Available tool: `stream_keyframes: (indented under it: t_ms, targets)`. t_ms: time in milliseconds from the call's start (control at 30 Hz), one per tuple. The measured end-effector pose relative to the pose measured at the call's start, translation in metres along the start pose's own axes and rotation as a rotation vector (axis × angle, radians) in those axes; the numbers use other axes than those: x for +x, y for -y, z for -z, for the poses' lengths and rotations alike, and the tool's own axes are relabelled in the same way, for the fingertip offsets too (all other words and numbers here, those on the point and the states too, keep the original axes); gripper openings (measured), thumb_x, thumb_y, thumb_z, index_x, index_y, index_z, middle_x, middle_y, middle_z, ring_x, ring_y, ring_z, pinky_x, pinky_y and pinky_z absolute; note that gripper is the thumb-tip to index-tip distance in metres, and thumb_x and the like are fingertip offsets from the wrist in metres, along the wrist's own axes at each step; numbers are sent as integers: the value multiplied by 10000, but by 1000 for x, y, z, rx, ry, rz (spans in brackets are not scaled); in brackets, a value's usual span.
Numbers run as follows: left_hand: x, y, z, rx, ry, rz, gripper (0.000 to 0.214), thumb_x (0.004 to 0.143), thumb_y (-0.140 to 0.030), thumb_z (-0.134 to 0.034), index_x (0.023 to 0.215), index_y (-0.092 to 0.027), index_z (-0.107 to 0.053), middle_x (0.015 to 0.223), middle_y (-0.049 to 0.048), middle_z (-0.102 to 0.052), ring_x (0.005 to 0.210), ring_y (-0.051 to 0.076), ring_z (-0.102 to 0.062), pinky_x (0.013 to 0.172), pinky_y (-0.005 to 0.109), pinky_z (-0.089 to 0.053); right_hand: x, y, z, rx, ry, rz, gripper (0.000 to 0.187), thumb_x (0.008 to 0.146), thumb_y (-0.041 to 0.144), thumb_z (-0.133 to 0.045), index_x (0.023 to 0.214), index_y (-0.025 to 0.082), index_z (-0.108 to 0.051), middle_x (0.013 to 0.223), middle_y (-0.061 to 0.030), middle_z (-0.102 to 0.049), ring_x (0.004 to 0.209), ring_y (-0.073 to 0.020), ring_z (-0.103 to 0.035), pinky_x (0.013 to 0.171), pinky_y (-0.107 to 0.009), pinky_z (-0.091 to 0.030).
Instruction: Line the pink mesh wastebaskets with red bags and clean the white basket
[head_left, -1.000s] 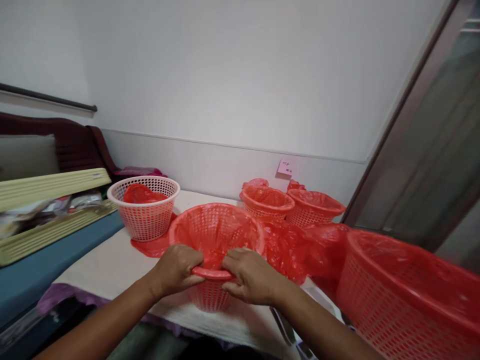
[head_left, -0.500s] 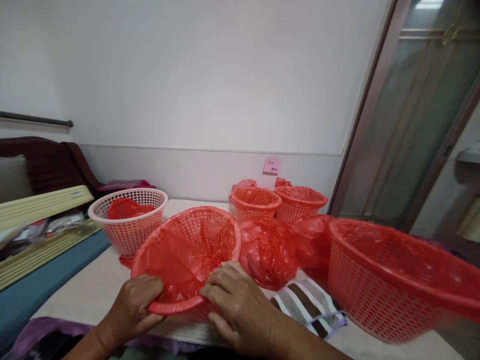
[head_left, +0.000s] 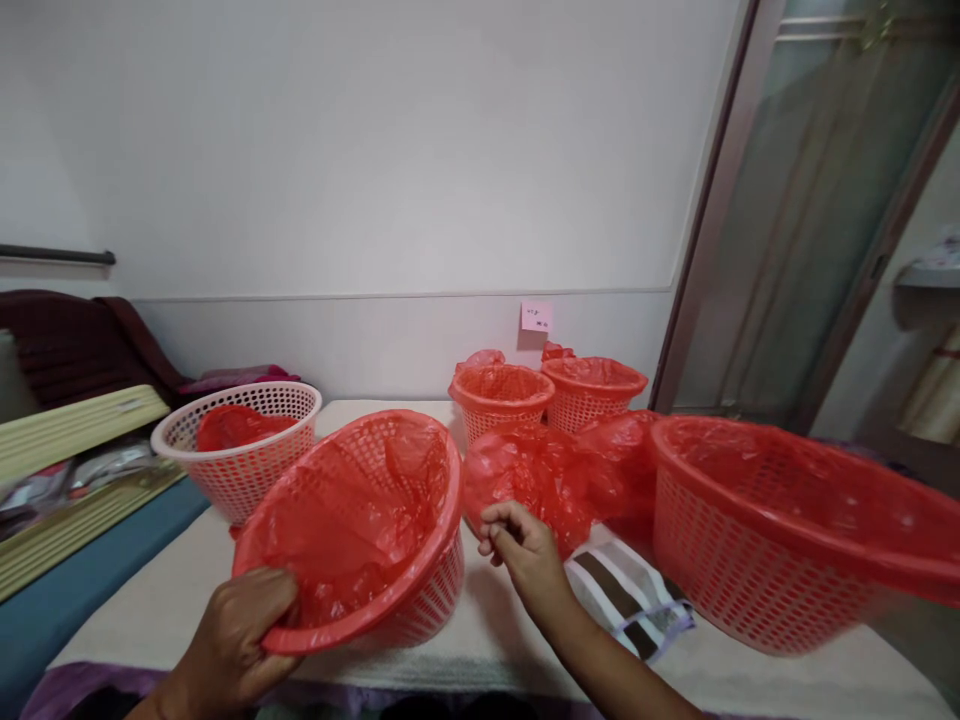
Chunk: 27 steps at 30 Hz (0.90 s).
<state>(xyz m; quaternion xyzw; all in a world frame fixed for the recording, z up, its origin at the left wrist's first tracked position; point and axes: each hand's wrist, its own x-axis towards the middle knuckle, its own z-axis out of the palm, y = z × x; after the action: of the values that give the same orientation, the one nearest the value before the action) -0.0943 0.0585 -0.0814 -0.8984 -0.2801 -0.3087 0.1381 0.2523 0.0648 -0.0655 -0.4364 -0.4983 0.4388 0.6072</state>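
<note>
My left hand (head_left: 238,640) grips the near rim of a red mesh basket (head_left: 420,590) lined with a red plastic bag (head_left: 341,530); the basket is tilted toward me on the table. To its right, my right hand (head_left: 517,545) hovers with its fingers curled loosely and holds nothing. It is just in front of a heap of crumpled red plastic bags (head_left: 540,475).
A large red lined basket (head_left: 757,570) stands at the right. Two small red lined baskets (head_left: 499,395) (head_left: 592,385) stand by the wall, a white basket (head_left: 232,465) with a red bag at the left. A striped cloth (head_left: 630,595) lies on the table (head_left: 172,590). A glass door is at the right.
My right hand has let go of the basket rim and moved right toward the heap of bags. My left hand has tipped the basket further toward me.
</note>
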Motion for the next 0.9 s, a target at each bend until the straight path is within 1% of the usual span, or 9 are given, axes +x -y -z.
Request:
stream_keyframes:
  t_ms: [100, 200, 300, 433, 567, 633, 700, 767, 900]
  targets:
    - [-1, 1, 1, 4, 12, -4, 162, 838, -238, -465, 697, -220, -387, 591, -23, -453, 532, 137, -435, 557, 272, -287, 0, -4, -5, 82, 23, -108, 237, 663, 339, -620, 803, 150, -589, 681, 4, -614, 551, -115, -580, 480, -219, -391]
    - [-2, 1, 1, 18, 33, -12, 166, 848, -256, -450, 697, -220, -389, 588, -22, -454, 524, 136, -438, 548, 275, -284, 1, 3, -11, 236, 69, -227, 276, 686, 367, -660, 834, 148, -580, 700, 1, -634, 551, -91, -572, 486, -199, -398]
    - [0, -1, 1, 28, 41, -28, 167, 849, -264, -442, 701, -224, -376, 582, -22, -454, 516, 138, -440, 541, 280, -280, 5, 10, -18, 386, 126, -286, 321, 702, 413, -710, 812, 149, -565, 687, 12, -621, 533, -59, -544, 488, -171, -383]
    - [9, -7, 3, 58, 33, -59, 140, 823, -227, -447, 712, -230, -361, 579, -22, -452, 507, 144, -435, 535, 285, -269, 9, 12, -23, 446, 181, -282, 334, 684, 417, -735, 732, 160, -527, 566, 34, -573, 476, -51, -503, 476, -164, -363]
    - [13, -11, 4, 70, 39, -61, 126, 802, -197, -439, 722, -233, -350, 581, -27, -440, 507, 144, -428, 538, 284, -261, 9, 5, -20, 380, 179, -291, 211, 700, 304, -675, 711, 165, -517, 534, 44, -557, 450, -50, -482, 457, -164, -334]
    - [14, -12, 3, 66, 45, -48, 129, 796, -214, -452, 724, -234, -346, 588, -28, -438, 512, 146, -428, 541, 285, -258, 10, 0, -14, 347, 147, -306, 177, 693, 270, -663, 711, 161, -524, 547, 43, -561, 454, -53, -490, 450, -164, -330]
    - [16, -14, 3, 61, 51, -40, 137, 793, -231, -467, 727, -235, -347, 595, -26, -439, 515, 149, -426, 543, 288, -253, 13, -2, -7, 345, 104, -315, 191, 700, 289, -667, 708, 157, -528, 582, 37, -573, 469, -50, -498, 455, -163, -341]
    - [19, -17, 2, 59, 53, -42, 145, 790, -236, -474, 725, -235, -344, 596, -25, -436, 517, 152, -419, 545, 293, -246, 18, -2, 0, 367, 80, -311, 236, 730, 359, -663, 732, 155, -544, 623, 31, -585, 490, -46, -507, 472, -163, -361]
    - [27, -23, 1, 57, 42, -46, 173, 783, -216, -478, 709, -239, -323, 587, -25, -424, 516, 156, -401, 546, 302, -232, 25, 7, 4, 484, 134, -306, 302, 750, 433, -698, 796, 158, -580, 683, 20, -603, 535, -60, -534, 507, -179, -398]
